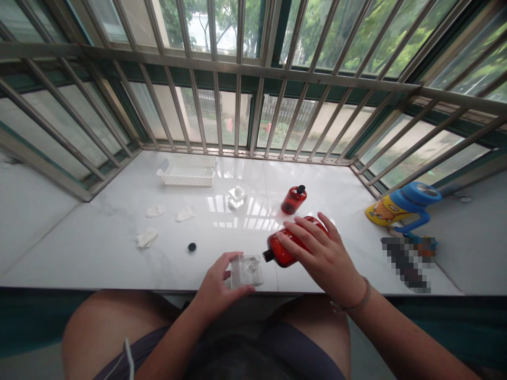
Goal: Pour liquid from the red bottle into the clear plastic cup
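Observation:
My right hand (317,253) is wrapped over a red translucent bottle (282,250). The bottle is tilted well over, its uncapped dark neck pointing left. Close to that mouth, my left hand (222,279) grips a small clear square container (247,271) between thumb and fingers near the sill's front edge. Whether liquid is flowing between them is too small to tell. A round black cap (192,247) lies on the white surface, left of the container. Beyond my right hand stands a second red bottle (293,201) with a black cap on.
A white perforated basket (188,180) sits at the back left, near a clear glass-like piece (236,197). Crumpled white tissues (147,238) lie at left. A blue-and-yellow flask (400,205) and a blurred-out dark item (406,264) are at right. Metal window bars (237,116) enclose the white sill.

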